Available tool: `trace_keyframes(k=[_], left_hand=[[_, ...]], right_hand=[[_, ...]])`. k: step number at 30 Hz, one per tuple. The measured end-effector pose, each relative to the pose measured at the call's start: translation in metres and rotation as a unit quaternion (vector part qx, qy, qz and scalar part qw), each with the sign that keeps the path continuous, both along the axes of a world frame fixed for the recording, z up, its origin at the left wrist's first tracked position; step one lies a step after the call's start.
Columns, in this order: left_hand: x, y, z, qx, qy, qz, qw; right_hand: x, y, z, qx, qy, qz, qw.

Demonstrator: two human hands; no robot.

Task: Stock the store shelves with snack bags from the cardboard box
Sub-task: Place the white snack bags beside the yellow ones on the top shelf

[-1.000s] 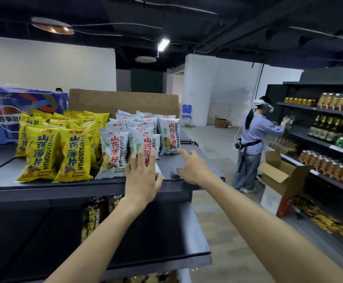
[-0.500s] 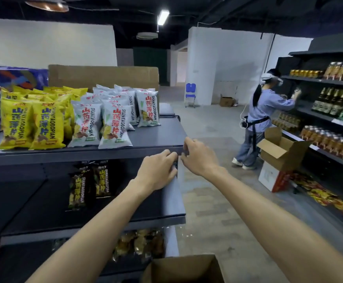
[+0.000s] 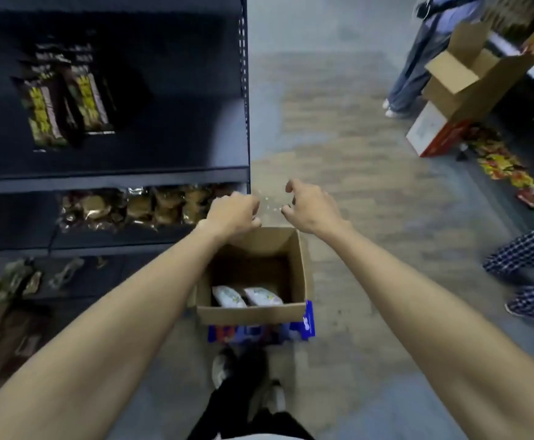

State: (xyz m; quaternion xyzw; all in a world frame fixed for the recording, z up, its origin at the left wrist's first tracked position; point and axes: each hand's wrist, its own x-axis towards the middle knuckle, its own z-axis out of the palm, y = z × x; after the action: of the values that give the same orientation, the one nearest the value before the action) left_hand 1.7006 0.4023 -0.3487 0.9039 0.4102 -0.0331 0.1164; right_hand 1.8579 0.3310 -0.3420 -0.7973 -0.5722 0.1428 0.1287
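No writing can be read on two white snack bags (image 3: 246,296) lying lengthwise in the cardboard box (image 3: 253,309) below loosely curled, empty fingers (image 3: 286,187)

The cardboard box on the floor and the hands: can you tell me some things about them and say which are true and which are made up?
1. The cardboard box is open at the top. True.
2. The box is full to the brim. False: only two white snack bags show, low inside.
3. Both hands are empty. True: the left hand and the right hand hold nothing.
4. The box sits on a shelf. False: it stands on a blue carton on the floor.
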Motion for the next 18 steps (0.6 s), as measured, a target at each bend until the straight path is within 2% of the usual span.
trace_keyframes(k=[7,12,18], left_hand=[[-0.014,-0.014,-0.107,-0.137,0.053,0.038,0.988],[-0.029,-0.009,-0.17,-0.23,0.077,0.084,0.967],[-0.041,-0.003,-0.259,-0.29,0.118,0.172,0.934]], right_hand=[[-0.019,-0.019,-0.114,-0.185,0.066,-0.012,0.98],[-0.03,-0.024,-0.188,-0.298,0.108,-0.034,0.948],[-0.033,-0.017,-0.277,-0.424,0.151,-0.023,0.893]])
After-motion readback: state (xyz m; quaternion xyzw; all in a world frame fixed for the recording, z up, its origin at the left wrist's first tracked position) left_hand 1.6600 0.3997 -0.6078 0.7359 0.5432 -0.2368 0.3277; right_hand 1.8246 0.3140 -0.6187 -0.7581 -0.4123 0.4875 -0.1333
